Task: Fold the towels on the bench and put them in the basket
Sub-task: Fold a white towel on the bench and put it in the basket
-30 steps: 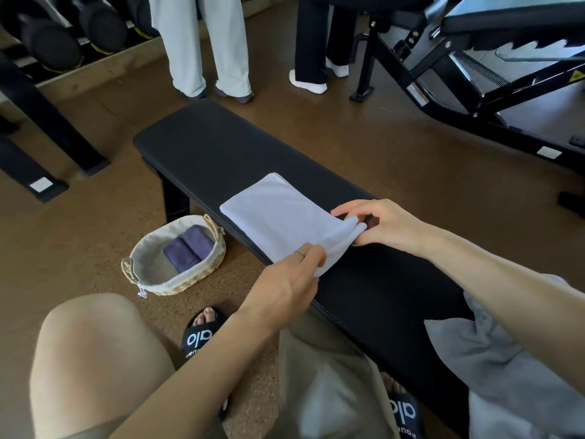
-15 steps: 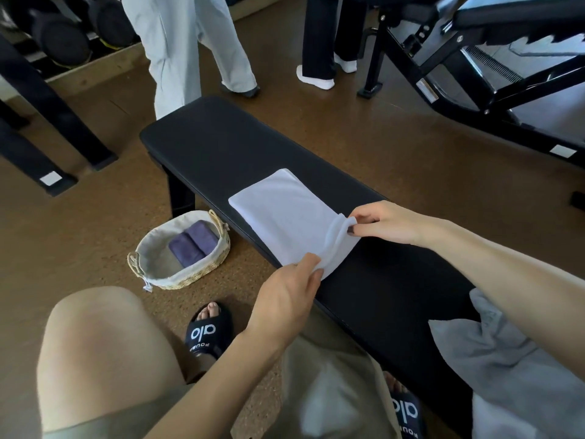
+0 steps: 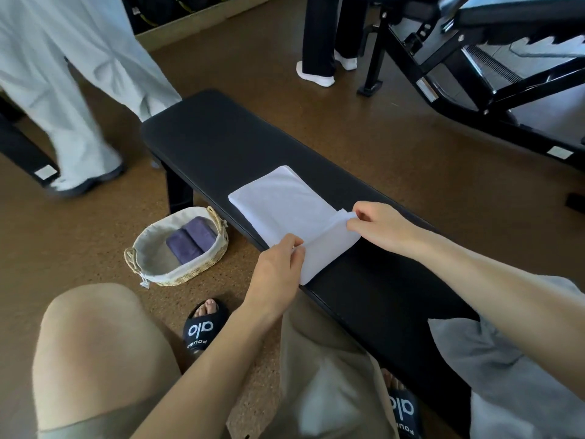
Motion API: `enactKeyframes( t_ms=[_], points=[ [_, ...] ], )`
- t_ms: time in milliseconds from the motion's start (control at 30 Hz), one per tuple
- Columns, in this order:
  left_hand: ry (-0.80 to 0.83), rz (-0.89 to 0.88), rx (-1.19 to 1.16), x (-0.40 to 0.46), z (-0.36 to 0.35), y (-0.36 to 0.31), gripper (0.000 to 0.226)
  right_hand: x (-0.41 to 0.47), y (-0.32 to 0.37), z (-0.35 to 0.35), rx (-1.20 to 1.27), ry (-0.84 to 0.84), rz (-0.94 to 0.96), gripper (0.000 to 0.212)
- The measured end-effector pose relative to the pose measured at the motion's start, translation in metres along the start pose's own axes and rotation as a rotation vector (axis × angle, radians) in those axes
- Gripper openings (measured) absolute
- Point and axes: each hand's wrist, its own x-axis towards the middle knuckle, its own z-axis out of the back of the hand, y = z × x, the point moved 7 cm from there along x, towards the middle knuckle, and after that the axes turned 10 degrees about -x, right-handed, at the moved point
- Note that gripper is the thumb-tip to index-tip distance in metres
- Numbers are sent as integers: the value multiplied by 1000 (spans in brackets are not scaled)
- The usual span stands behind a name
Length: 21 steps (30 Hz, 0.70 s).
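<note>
A white towel (image 3: 285, 204) lies lengthwise on the black padded bench (image 3: 221, 137), its near end lifted and curling over towards the far end. My left hand (image 3: 278, 267) pinches the near left corner of that end. My right hand (image 3: 380, 226) pinches the near right corner. On the floor to the left of the bench stands a woven basket (image 3: 148, 245) with a pale liner, holding two folded purple towels (image 3: 191, 237). A grey towel (image 3: 493, 369) lies bunched on the bench at the lower right, under my right forearm.
A person in pale wide trousers (image 3: 63, 90) stands at the far left, close to the bench's far end. Another person's dark legs and white socks (image 3: 316, 74) are at the back. A black incline bench frame (image 3: 459, 74) fills the upper right. My knees and sandals are below.
Both hands have lifted the towel's near end and carried it over towards the far end. The person in pale trousers has stepped left and nearer.
</note>
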Motion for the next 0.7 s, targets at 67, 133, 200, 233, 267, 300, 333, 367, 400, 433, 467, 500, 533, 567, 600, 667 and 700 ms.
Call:
enactKeyframes(
  t_ms=[67, 133, 200, 233, 267, 300, 333, 367, 400, 433, 467, 500, 533, 567, 600, 667, 700],
  points=[
    [-15, -30, 37, 4, 0, 1, 21, 2, 1, 0, -41, -40, -9, 30],
    [-33, -79, 91, 5, 1, 0, 23, 6, 1, 0, -58, -56, -9, 35],
    [-35, -102, 129, 5, 1, 0, 24, 9, 2, 0, -60, -60, -5, 40],
    [-31, -112, 155, 4, 1, 0, 23, 11, 3, -1, -65, -64, -3, 42],
    [-22, -118, 181, 4, 1, 0, 22, 12, 4, -2, -75, -70, 0, 42],
    [-17, -123, 194, 4, 1, 0, 20, 13, 4, -3, -86, -81, 0, 42],
    [-19, -117, 189, 4, 2, 0, 19, 12, 5, -4, -96, -96, -1, 42],
    [-29, -109, 176, 5, 3, 1, 16, 12, 6, -6, -106, -112, -5, 40],
    [-41, -104, 168, 5, 4, 1, 14, 10, 6, -8, -119, -131, -9, 35],
    [-58, -105, 177, 5, 5, 1, 13, 9, 7, -10, -136, -156, -9, 29],
    [-76, -104, 224, 4, 6, 1, 14, 6, 9, -11, -162, -188, -2, 26],
    [-99, -110, 302, 4, 8, -1, 15, 3, 11, -13, -205, -222, 16, 24],
    [-110, -122, 397, 4, 9, -4, 17, 1, 14, -15, -267, -262, 48, 22],
    [-102, -149, 492, 5, 8, -7, 20, -2, 18, -16, -335, -304, 88, 21],
    [-82, -208, 581, 6, 6, -13, 25, -4, 21, -17, -398, -351, 127, 20],
    [-15, -407, 710, 5, -3, -27, 35, -7, 25, -16, -493, -443, 183, 18],
    [29, -508, 763, 3, -8, -33, 38, -8, 27, -14, -537, -491, 221, 18]
  ],
)
